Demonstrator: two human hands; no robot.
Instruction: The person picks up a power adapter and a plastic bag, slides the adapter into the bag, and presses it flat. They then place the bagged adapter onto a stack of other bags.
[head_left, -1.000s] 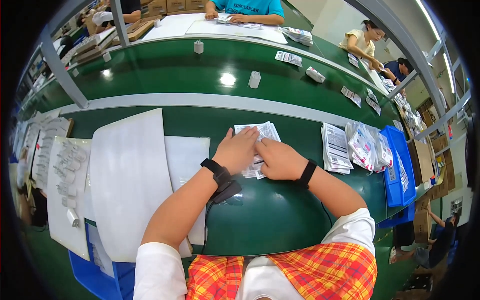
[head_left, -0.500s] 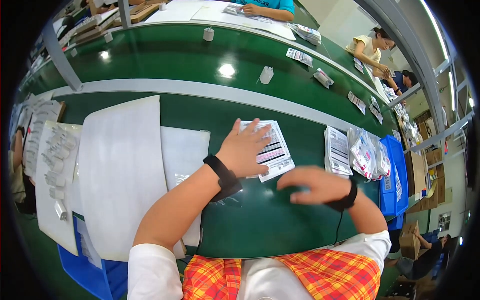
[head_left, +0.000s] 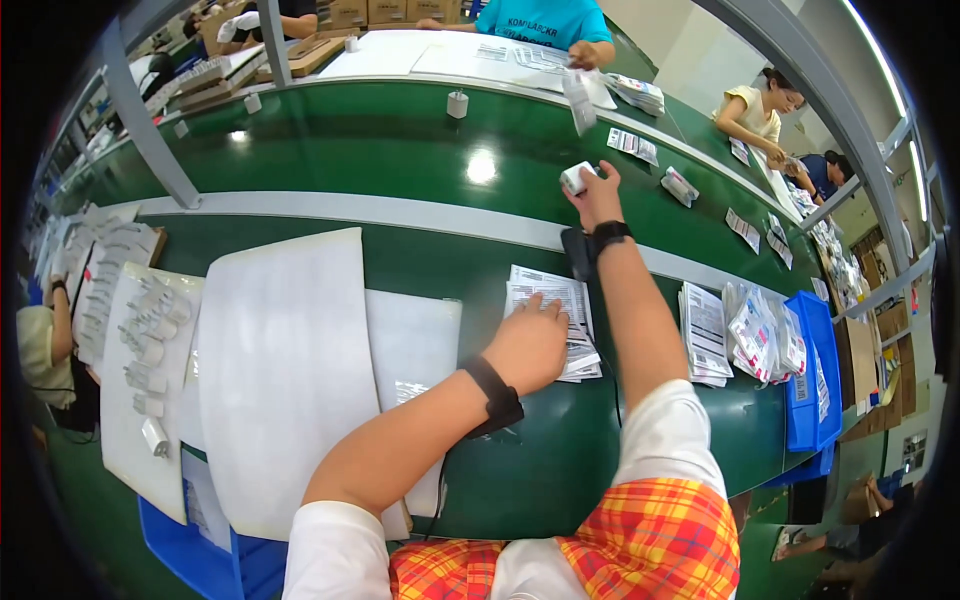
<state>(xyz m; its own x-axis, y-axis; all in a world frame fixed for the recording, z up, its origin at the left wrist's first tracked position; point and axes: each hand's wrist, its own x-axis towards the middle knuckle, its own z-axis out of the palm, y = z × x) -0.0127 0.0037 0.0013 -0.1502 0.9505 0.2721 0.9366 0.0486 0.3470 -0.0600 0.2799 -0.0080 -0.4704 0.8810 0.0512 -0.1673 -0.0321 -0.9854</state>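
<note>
My right hand (head_left: 597, 195) reaches out over the green conveyor belt, its fingers closed around a white power adapter (head_left: 575, 179). Closer to me, my left hand (head_left: 535, 340) rests on a small pile of printed leaflets (head_left: 580, 350), fingers somewhat bent and spread over the top sheet. Another white adapter (head_left: 457, 104) stands on the belt farther away, left of my right hand. A second pile of leaflets (head_left: 705, 335) lies to the right, beside clear bags (head_left: 752, 330) with printed contents.
White foam sheets (head_left: 285, 380) cover the left of the bench, with several adapters (head_left: 150, 350) on one. Blue bins (head_left: 815, 400) stand at the right edge and lower left. A grey rail (head_left: 400, 208) separates bench and belt. Across it, a blue-sleeved co-worker's hand (head_left: 588, 54) holds a packet.
My right hand has moved from the bench up over the belt and now grips an adapter. The left fingers have drawn in on the leaflets. The co-worker opposite has brought a packet over the belt.
</note>
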